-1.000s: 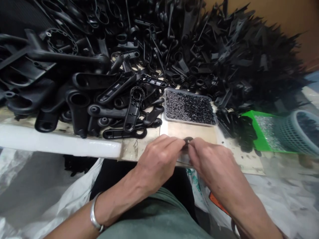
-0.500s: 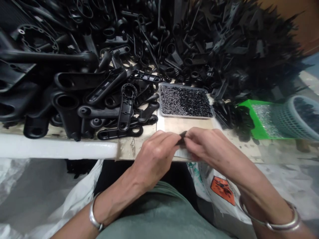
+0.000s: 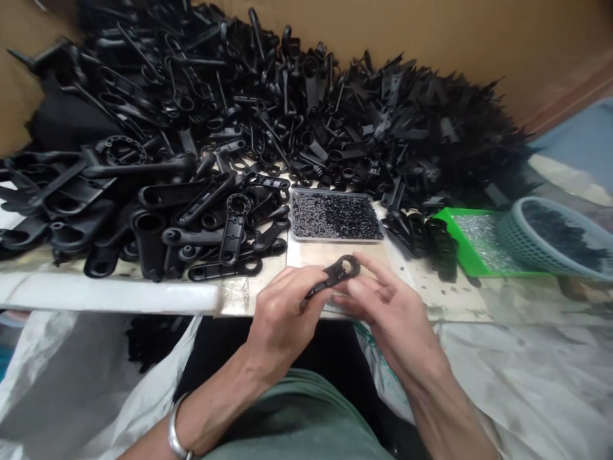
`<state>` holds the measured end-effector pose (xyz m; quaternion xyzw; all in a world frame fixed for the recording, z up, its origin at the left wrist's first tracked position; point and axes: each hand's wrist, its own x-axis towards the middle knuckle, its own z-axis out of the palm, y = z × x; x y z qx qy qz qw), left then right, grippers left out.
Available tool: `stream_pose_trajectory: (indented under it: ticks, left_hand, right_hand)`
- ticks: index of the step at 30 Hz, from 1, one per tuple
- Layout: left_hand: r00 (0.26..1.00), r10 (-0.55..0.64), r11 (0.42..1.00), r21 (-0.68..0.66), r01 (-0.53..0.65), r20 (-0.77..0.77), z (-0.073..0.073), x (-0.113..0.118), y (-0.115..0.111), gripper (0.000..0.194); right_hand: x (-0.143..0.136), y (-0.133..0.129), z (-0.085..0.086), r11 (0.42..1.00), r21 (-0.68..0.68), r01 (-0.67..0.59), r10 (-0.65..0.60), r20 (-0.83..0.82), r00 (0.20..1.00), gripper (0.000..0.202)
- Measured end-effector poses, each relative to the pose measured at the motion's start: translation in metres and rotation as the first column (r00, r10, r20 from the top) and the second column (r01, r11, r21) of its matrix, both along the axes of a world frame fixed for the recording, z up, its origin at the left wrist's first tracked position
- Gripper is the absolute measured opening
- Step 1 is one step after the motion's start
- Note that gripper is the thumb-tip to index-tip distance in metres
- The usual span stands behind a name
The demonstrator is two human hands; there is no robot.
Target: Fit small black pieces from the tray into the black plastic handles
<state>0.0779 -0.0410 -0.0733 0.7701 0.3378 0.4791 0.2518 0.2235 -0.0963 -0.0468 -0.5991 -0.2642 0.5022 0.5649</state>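
My left hand (image 3: 287,306) is closed round the shaft of a black plastic arm with a ring-shaped end (image 3: 343,268). The ring points up and to the right, its hollow inner side showing. At that ring end is my right hand (image 3: 390,303), index finger on the outer rim and thumb just below, so both hands hold the part. Its lower end is hidden inside my left hand. Just beyond my hands, a clear shallow box (image 3: 337,240) holds many small dark metal pieces, probably screws.
A large heap of black plastic parts (image 3: 268,96) covers the back of the table (image 3: 244,294). Similar arms (image 3: 234,236) lie at the left. To the right are a green tray (image 3: 462,255) of small shiny pieces and a grey-blue basket (image 3: 522,236). White foam (image 3: 110,292) edges the front left.
My hands have turned the black plastic arm up so that its ring end shows. The fingers of my right hand have loosened and spread along the ring. The camera view has tilted up.
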Motion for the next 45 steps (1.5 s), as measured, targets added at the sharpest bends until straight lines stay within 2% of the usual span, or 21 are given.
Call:
stream_pose_trajectory:
  ticks: [4,8,16,27,35,45]
  left_hand:
    - [0.999,-0.005,0.999,0.045,0.003,0.034,0.005,0.003,-0.006,0.016]
    - [0.999,-0.021,0.995,0.096,0.017,0.047,0.009,0.004,-0.010,0.016]
    - [0.999,-0.021,0.996,0.082,0.019,0.034,0.009,0.006,-0.013,0.016]
    - [0.998,-0.039,0.997,0.072,0.035,0.059,0.008,0.009,-0.016,0.018]
    - [1.000,0.001,0.999,0.044,-0.002,0.025,0.009,0.008,-0.015,0.018]
    - [0.999,-0.021,0.999,0.033,0.020,0.024,0.008,0.011,-0.020,0.014]
  right_hand:
    - [-0.005,0.006,0.003,0.997,0.039,0.068,-0.062,-0.130,0.990,0.055]
    - [-0.007,0.009,0.007,0.995,0.027,0.098,-0.092,-0.178,0.980,0.044]
    - [-0.005,0.009,0.008,0.994,0.034,0.102,-0.093,-0.197,0.976,0.035]
    - [-0.008,0.012,0.009,0.990,-0.011,0.139,-0.140,-0.117,0.983,0.026]
    - [0.001,0.006,0.004,1.000,-0.014,0.009,-0.012,-0.245,0.969,0.031]
    - [0.002,0.008,0.005,0.999,-0.035,0.042,-0.049,-0.224,0.973,0.029]
